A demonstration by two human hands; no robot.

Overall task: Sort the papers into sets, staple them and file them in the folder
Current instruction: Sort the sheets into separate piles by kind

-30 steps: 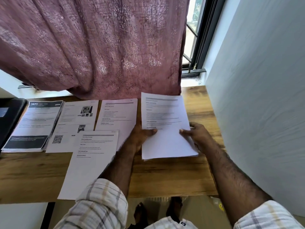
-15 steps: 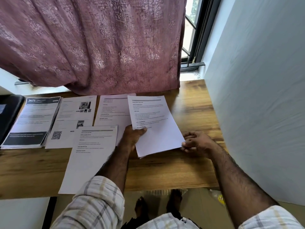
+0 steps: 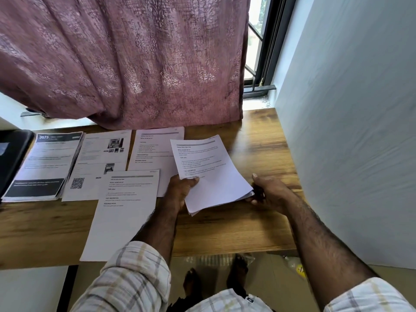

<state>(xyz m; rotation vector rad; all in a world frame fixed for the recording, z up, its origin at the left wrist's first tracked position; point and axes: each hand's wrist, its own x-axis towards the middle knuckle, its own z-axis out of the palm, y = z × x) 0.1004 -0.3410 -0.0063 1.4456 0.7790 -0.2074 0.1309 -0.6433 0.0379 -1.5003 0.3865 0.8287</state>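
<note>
Since the earlier frame the stack (image 3: 209, 174) had swung left and tilted, and the right hand (image 3: 271, 193) had slid to its lower right corner. That hand's fingers were curled at the corner, where the sheet edges fanned slightly, though I could not tell whether they actually pinched it. The left hand (image 3: 182, 190) gripped the stack's left edge, thumb on top. The thin white printed sheets were held just above the bench (image 3: 258, 228), a brown wood-grain top. To the left lay four flat sets: a booklet (image 3: 42, 167) with dark bands, a page (image 3: 99, 163) with photos and a QR code, and two text sheets (image 3: 153, 152) (image 3: 123, 212). A mauve patterned curtain (image 3: 121, 61) hung behind, beside a dark-framed window (image 3: 263, 52) and a pale wall (image 3: 351, 131).
</note>
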